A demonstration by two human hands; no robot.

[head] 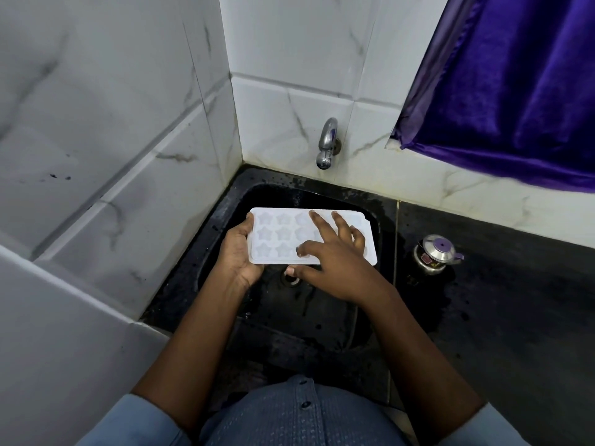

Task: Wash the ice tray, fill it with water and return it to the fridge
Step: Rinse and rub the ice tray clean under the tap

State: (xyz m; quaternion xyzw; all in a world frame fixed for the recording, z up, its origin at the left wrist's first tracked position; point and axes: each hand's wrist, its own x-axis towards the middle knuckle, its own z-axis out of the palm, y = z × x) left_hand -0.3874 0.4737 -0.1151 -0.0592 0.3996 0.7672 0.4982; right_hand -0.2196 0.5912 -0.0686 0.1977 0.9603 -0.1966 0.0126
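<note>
A white ice tray (pixel 277 235) with star-shaped moulds is held level over the black sink (pixel 225 220). My left hand (pixel 240 252) grips the tray's left end, thumb on top and fingers underneath. My right hand (pixel 335 255) lies spread across the right half of the tray, its straight fingers touching the moulds and its thumb at the near edge. A chrome tap (pixel 327 143) sticks out of the tiled wall just above the sink; no water runs from it.
The sink drain (pixel 289 279) shows below the tray. A small steel pot with a purple-knobbed lid (pixel 434 252) stands on the wet black counter (pixel 515 300) to the right. A purple curtain (pixel 515 91) hangs at upper right. White tiled walls close in the left side.
</note>
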